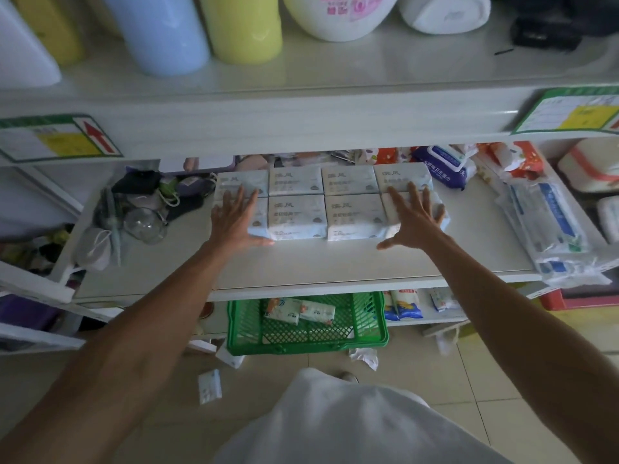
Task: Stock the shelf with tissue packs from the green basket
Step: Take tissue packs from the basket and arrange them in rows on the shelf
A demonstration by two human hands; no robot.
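Several pale blue-white tissue packs (pixel 296 216) lie flat in two rows on the white shelf (pixel 335 262). My left hand (pixel 236 219) rests flat, fingers spread, on the front left pack. My right hand (pixel 413 219) lies the same way on the front right pack. Neither hand grips anything. Below the shelf, on the floor, stands the green basket (pixel 308 343) with two small tissue packs (pixel 301 311) inside.
Left of the packs lie a glass bulb (pixel 145 224), a mask and dark clutter. A blue wipes pack (pixel 442 165) and long plastic-wrapped packets (pixel 549 222) fill the right. Coloured rolls stand on the upper shelf. Scraps of paper lie on the tiled floor.
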